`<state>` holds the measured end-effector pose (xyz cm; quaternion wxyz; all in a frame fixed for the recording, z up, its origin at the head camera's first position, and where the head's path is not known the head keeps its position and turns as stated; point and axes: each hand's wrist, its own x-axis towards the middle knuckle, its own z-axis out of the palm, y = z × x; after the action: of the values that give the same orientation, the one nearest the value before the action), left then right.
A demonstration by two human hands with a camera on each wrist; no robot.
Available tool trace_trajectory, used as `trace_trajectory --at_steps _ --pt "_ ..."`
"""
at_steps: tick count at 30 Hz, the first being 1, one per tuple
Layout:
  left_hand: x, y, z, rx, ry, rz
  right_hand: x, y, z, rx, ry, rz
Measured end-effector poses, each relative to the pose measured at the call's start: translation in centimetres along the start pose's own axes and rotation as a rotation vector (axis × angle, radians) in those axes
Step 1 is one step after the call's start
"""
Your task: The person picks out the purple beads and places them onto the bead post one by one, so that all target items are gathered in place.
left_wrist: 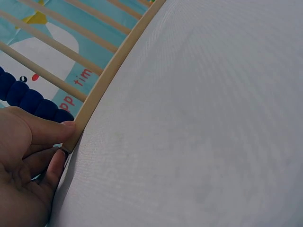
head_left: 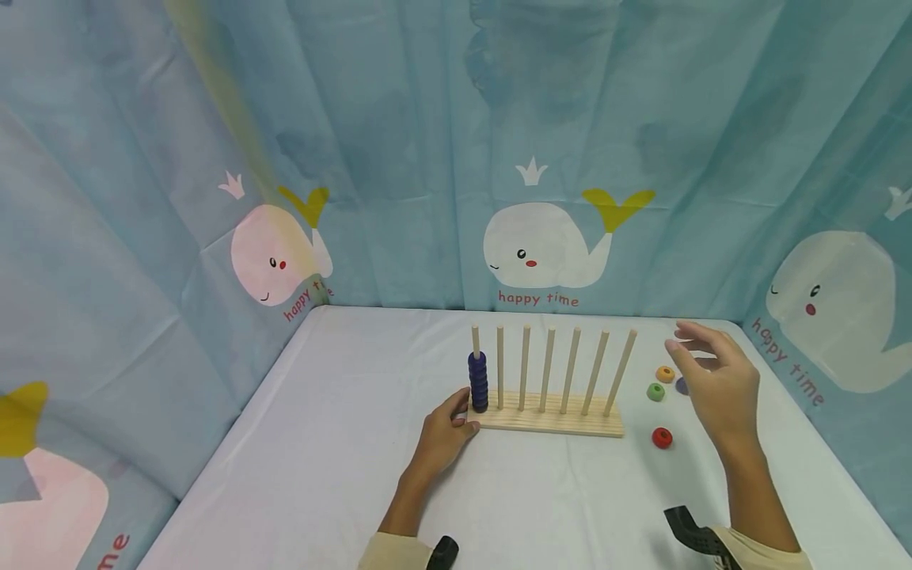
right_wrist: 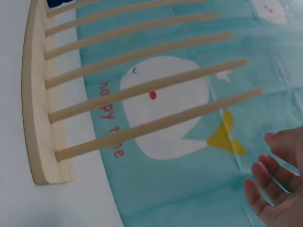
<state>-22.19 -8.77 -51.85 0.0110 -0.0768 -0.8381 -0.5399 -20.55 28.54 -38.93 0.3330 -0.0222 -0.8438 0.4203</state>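
Note:
A wooden peg stand [head_left: 549,425] with several upright pegs stands on the white table. Dark blue beads [head_left: 478,384] are stacked on its leftmost peg; the other pegs are bare. With thumb and fingers, my left hand [head_left: 443,437] pinches the left end of the base; the left wrist view shows the thumb [left_wrist: 52,130] against its edge. My right hand [head_left: 721,389] is raised to the right of the stand, fingers loosely bent and nothing between them. In the right wrist view, that hand [right_wrist: 279,182] is off to the side of the peg tips.
Loose beads lie right of the stand: an orange bead [head_left: 666,374], a green bead [head_left: 655,392], a red bead [head_left: 662,438], and a purple one [head_left: 682,385] partly hidden by my right hand. A blue whale-print curtain [head_left: 399,237] rises behind and beside the table [head_left: 313,443].

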Motion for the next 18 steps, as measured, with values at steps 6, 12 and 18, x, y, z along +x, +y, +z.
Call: trace_trajectory --at_steps 6,12,18 --pt "0.1 -0.2 0.1 -0.003 -0.005 -0.009 0.1 1.0 -0.5 -0.027 -0.007 0.105" --pt "0.2 -0.3 0.0 -0.012 -0.003 -0.003 0.3 2.2 -0.6 -0.072 -0.022 0.163" --pt "0.1 -0.3 0.0 -0.018 -0.004 -0.002 0.4 3.8 -0.6 -0.101 -0.055 0.170"
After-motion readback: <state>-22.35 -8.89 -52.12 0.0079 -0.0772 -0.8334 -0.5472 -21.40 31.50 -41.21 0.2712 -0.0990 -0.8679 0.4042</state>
